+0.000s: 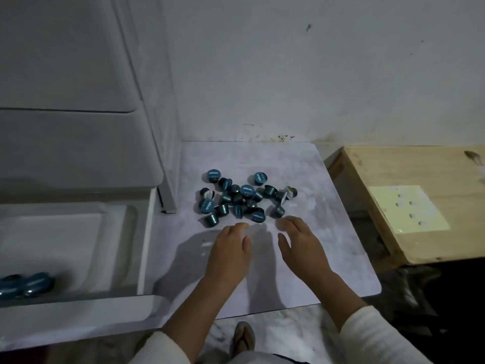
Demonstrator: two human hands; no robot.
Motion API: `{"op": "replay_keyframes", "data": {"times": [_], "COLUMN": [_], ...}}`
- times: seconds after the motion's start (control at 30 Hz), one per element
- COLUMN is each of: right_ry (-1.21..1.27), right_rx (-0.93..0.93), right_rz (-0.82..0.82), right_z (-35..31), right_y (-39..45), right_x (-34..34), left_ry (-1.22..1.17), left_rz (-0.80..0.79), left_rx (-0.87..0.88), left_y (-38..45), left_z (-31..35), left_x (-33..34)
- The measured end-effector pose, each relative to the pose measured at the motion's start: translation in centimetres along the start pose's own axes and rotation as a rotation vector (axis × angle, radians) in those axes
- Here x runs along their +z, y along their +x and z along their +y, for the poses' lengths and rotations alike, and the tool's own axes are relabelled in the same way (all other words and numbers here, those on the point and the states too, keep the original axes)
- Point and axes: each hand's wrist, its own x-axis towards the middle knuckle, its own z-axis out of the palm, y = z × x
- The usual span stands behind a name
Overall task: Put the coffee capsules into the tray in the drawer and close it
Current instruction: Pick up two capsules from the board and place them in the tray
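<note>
Foot: a sandalled foot [244,337] is seen at the bottom edge, on the pale floor, partly cut off by the frame.
Sleeves: cream sleeves [372,334] cover both forearms; the elbows are cut off below.
Left hand: the left hand [231,248] is held palm down over the mat, fingers loosely extended and together, nothing gripped; its fingertips lie just short of the near edge of the capsule pile.
Right hand: the right hand [299,240] is spread with relaxed fingers, nothing held; its fingertips are just beside the nearest capsule at the pile's right near side. Contact cannot be told.
Mat: a pale marbled mat [328,271] with rounded corners is laid on the floor against the wall.
Drawer: a white drawer [144,245] is pulled open at the left; its front is cut off by the frame edge.
Tray: a white moulded tray [110,232] lies inside the drawer; its compartments are hard to make out.
Stored capsules: a few blue capsules [29,283] are seen in the tray's near left corner, blurred and partly cut off.
Loose capsules: a heap of dark blue coffee capsules [244,199] lies around the middle of the mat, some upright, some tipped; the count cannot be told.
Wooden box: a pale wooden box [409,206] with a yellowish label stands beyond the mat's right edge.
</note>
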Motion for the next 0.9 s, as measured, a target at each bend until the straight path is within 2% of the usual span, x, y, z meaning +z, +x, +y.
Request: {"op": "replay_keyframes", "data": {"times": [0.1,0.37,0.73,0.9], "right_ry": [0.019,0.087,0.311,0.37], "right_rx": [0.027,0.153,0.256,0.31], "right_rz": [-0.038,-0.17,-0.157,-0.172], "right_z": [3.1,6.6,7.8,8.2], "right_y": [0.9,3.6,5.0,4.9], "right_x": [-0.2,0.6,1.7,1.7], "left_ry": [-0.068,-0.063,-0.162,-0.292], "left_rz": [-0.014,0.047,0.172,0.246], "left_rx": [-0.062,-0.027,-0.087,-0.197], "left_y": [2.0,6.2,8.9,10.0], "left_z": [0.2,0.7,1.8,2.6], "left_x": [2.8,6.2,7.4,7.6]}}
